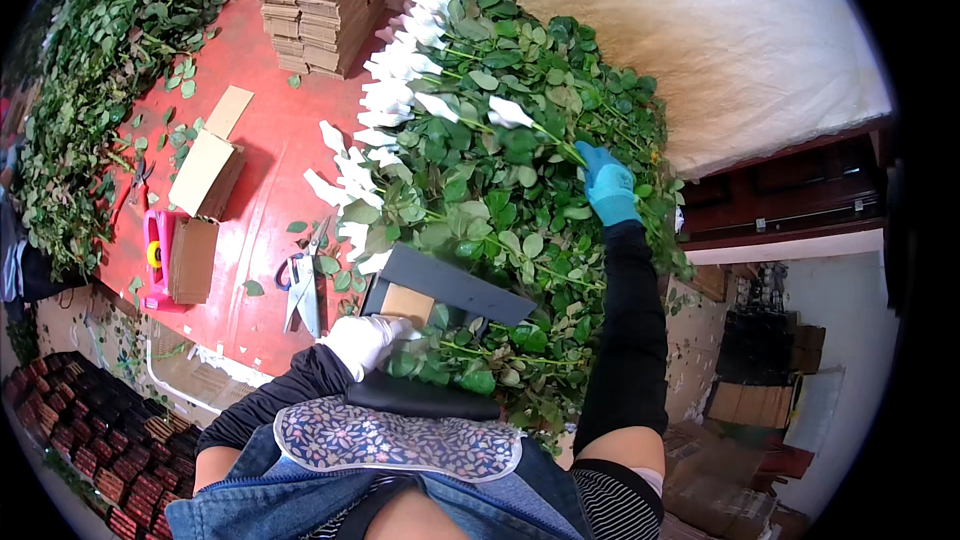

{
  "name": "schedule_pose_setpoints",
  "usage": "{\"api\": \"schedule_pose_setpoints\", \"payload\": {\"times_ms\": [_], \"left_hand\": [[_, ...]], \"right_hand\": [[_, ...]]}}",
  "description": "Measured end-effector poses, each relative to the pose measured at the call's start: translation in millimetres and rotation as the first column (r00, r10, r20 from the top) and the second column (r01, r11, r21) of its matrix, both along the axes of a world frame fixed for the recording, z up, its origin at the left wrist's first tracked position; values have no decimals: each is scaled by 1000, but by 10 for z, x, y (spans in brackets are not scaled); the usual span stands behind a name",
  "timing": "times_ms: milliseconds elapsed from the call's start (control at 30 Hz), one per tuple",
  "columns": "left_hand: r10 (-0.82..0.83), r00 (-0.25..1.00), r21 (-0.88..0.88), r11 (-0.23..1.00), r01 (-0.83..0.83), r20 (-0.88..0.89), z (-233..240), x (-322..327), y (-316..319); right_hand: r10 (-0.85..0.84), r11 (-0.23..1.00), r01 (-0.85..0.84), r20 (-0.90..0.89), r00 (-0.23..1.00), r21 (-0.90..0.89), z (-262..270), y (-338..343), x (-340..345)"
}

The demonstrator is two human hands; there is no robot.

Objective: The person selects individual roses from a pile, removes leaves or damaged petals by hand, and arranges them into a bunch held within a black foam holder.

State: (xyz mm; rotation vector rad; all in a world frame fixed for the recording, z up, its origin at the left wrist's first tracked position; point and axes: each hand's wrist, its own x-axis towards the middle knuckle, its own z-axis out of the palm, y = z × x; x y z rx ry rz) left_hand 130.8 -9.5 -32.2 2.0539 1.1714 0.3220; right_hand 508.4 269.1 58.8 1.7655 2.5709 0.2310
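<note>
My right hand (607,181), in a blue knit glove, grips green rose stems (564,142). A white netted rose head (510,112) sticks out to the left of that grip. My left hand (364,343), in a white glove, rests at the near end of a dark grey angled holder (457,285). Its fingertips are by a brown cardboard piece (407,304) lying in the holder and by rose leaves (472,371); whether they pinch anything is hidden. Beneath and beyond both hands spreads a thick pile of leafy roses (525,202), their white-sleeved heads (390,101) pointing left.
On the red tabletop (255,240) lie scissors (304,289), a pink tape dispenser (159,262), cardboard stacks (206,174) and pruning shears (137,184). A tall cardboard stack (330,7) stands at the back. Leafy stems (97,90) heap at the left, and a wall (712,45) bounds the right.
</note>
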Motion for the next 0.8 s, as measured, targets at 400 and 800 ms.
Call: {"api": "schedule_pose_setpoints", "payload": {"times_ms": [400, 800], "left_hand": [[41, 998, -31, 999, -42, -40, 73, -94, -20], [134, 990, -129, 982, -138, -41, -125, -70, -127]], "right_hand": [[441, 897, -437, -170, 881, 64, 1321, -1467, -1492], [417, 871, -350, 141, 898, -344, -533, -2498, -821]]}}
